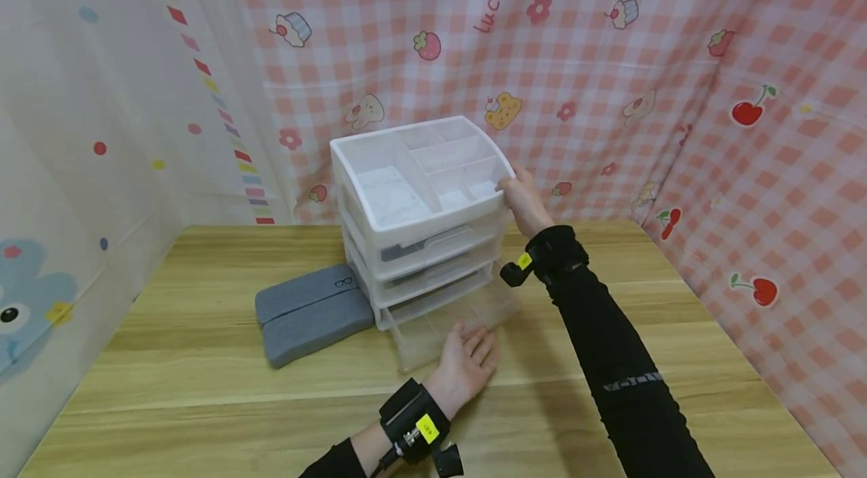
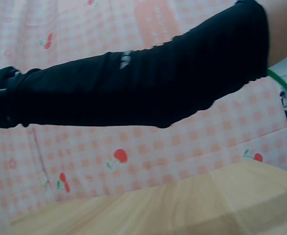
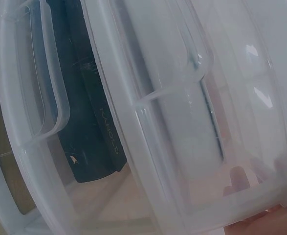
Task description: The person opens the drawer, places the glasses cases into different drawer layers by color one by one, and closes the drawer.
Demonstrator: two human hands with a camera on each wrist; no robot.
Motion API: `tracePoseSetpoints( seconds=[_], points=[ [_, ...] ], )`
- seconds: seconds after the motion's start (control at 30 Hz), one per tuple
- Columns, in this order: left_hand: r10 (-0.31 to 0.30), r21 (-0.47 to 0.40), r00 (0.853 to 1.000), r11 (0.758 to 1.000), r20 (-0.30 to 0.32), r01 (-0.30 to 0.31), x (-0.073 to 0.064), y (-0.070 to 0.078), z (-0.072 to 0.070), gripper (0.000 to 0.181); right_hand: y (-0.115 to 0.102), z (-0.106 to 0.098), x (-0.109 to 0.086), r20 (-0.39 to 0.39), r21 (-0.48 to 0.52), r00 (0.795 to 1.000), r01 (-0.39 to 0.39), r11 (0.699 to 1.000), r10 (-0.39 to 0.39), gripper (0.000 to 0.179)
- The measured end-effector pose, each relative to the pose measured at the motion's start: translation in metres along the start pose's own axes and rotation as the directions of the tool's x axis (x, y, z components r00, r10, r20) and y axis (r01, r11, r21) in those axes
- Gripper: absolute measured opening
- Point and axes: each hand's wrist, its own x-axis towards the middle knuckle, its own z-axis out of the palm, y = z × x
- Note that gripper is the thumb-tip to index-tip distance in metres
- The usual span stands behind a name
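A white plastic drawer organizer (image 1: 366, 211) stands on the table, with a compartment tray on top. Its clear bottom drawer (image 1: 423, 342) is pulled out at the front. My right hand (image 1: 524, 199) grips the organizer's upper right edge; in the right wrist view some fingers (image 3: 239, 178) show through the clear plastic. At the front of the pulled-out drawer is my left hand (image 1: 466, 366), palm up with fingers extended; contact with the drawer is hard to tell. The left wrist view shows only the right arm's black sleeve (image 2: 133, 88) above the table.
Left of the organizer lies a grey glasses case (image 1: 314, 316), close against its side. Inside one closed drawer is a dark case lettered KANOLD (image 3: 92, 122). A checked curtain (image 1: 433, 86) hangs behind the wooden table (image 1: 203, 403).
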Motion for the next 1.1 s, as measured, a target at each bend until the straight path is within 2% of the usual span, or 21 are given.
tracePoseSetpoints(
  seconds=[0.37, 0.5, 0.6, 0.7, 0.77, 0.8, 0.83, 0.87, 0.9, 0.97, 1.0, 1.03, 1.1],
  points=[
    [-0.045, 0.052, 0.999, 0.998, 0.017, 0.044, -0.016, -0.017, 0.001, 0.066, 0.0, -0.002, -0.002, -0.008, -0.008, 1.0, 0.023, 1.0, -0.023, 0.063],
    [-0.053, 0.063, 0.998, 0.997, 0.018, 0.052, -0.019, -0.019, 0.001, 0.067, 0.0, -0.002, -0.003, -0.011, -0.012, 1.0, 0.023, 1.0, -0.023, 0.063],
    [-0.071, 0.111, 0.996, 0.992, 0.046, 0.065, -0.02, -0.019, 0.002, 0.065, 0.0, -0.002, -0.003, -0.016, -0.013, 1.0, 0.019, 1.0, -0.019, 0.063],
    [-0.129, 0.215, 0.988, 0.971, 0.087, 0.108, -0.022, -0.015, 0.002, 0.059, 0.0, 0.0, -0.002, -0.021, -0.01, 1.0, 0.014, 1.0, -0.014, 0.063],
    [-0.199, 0.328, 0.972, 0.933, 0.129, 0.148, -0.025, -0.008, 0.003, 0.05, 0.0, 0.001, -0.002, -0.024, -0.006, 1.0, 0.011, 1.0, -0.011, 0.062],
    [-0.239, 0.402, 0.958, 0.902, 0.157, 0.159, -0.027, -0.004, 0.004, 0.044, 0.0, 0.001, -0.002, -0.026, -0.009, 1.0, 0.012, 1.0, -0.012, 0.062],
    [-0.282, 0.486, 0.94, 0.86, 0.193, 0.158, -0.029, 0.002, 0.004, 0.04, 0.0, 0.002, -0.002, -0.029, -0.012, 1.0, 0.011, 1.0, -0.012, 0.061],
    [-0.316, 0.575, 0.92, 0.807, 0.232, 0.132, -0.032, 0.009, 0.004, 0.036, 0.0, 0.002, -0.003, -0.032, -0.015, 0.999, 0.013, 1.0, -0.013, 0.061],
    [-0.35, 0.665, 0.893, 0.742, 0.282, 0.082, -0.034, 0.017, 0.005, 0.035, 0.0, 0.003, -0.003, -0.035, -0.015, 0.999, 0.013, 1.0, -0.013, 0.061],
    [-0.373, 0.795, 0.851, 0.602, 0.368, -0.08, -0.04, 0.035, 0.006, 0.033, -0.001, 0.003, -0.003, -0.038, -0.02, 0.999, 0.014, 1.0, -0.015, 0.061],
    [-0.368, 0.835, 0.836, 0.52, 0.408, -0.179, -0.042, 0.044, 0.006, 0.033, -0.001, 0.003, -0.003, -0.04, -0.019, 0.999, 0.013, 1.0, -0.014, 0.062],
    [-0.357, 0.858, 0.821, 0.432, 0.446, -0.278, -0.045, 0.055, 0.007, 0.035, 0.0, 0.003, -0.003, -0.042, -0.02, 0.999, 0.013, 1.0, -0.014, 0.062],
    [-0.313, 0.863, 0.806, 0.238, 0.503, -0.446, -0.049, 0.075, 0.008, 0.032, 0.0, 0.002, -0.002, -0.046, -0.023, 0.999, 0.015, 1.0, -0.016, 0.062]
  ],
)
